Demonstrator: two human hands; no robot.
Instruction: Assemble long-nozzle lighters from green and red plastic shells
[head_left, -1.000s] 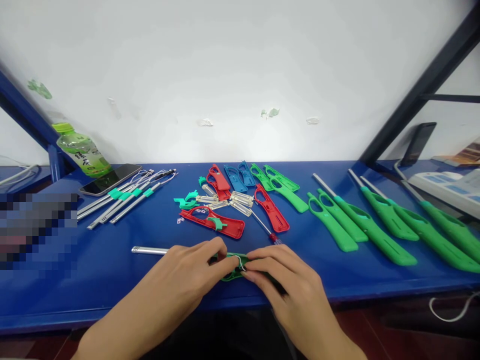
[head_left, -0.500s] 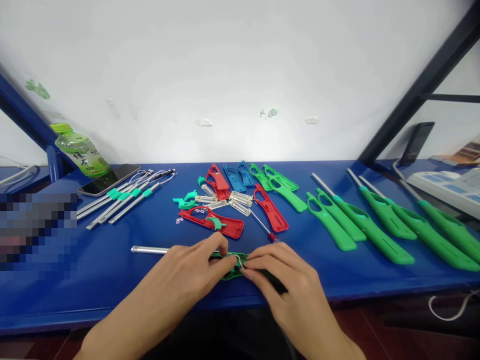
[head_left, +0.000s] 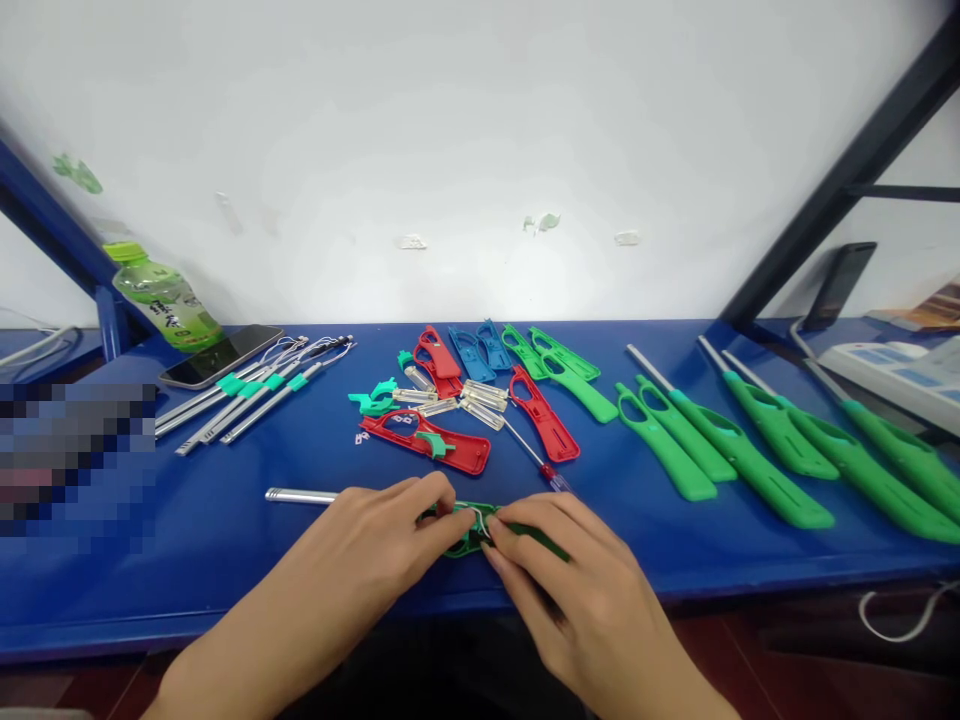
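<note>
A green half casing of a stick lighter (head_left: 466,549) lies at the front of the table, with a silver metal tube (head_left: 301,496) reaching out to its left. My left hand (head_left: 379,548) is closed on the casing's left part, thumb and forefinger pressing inside it. A thin white wire (head_left: 481,521) curves across the casing between both hands. My right hand (head_left: 589,575) is closed over the right part, fingertips together beside the wire. Its fingers hide much of the casing's handle, and whether they pinch the wire itself is hard to see.
Behind the hands lie red casings (head_left: 465,455), clear fuel tanks (head_left: 484,395), green triggers (head_left: 373,398) and a screwdriver (head_left: 551,476). Metal tubes with wires (head_left: 247,405), a phone (head_left: 221,357) and a bottle (head_left: 169,305) are left. Green lighters (head_left: 757,460) lie right.
My right hand has shifted slightly, its fingertips drawing closer together by the wire, and more of the casing's right part shows. The left hand keeps its grip.
</note>
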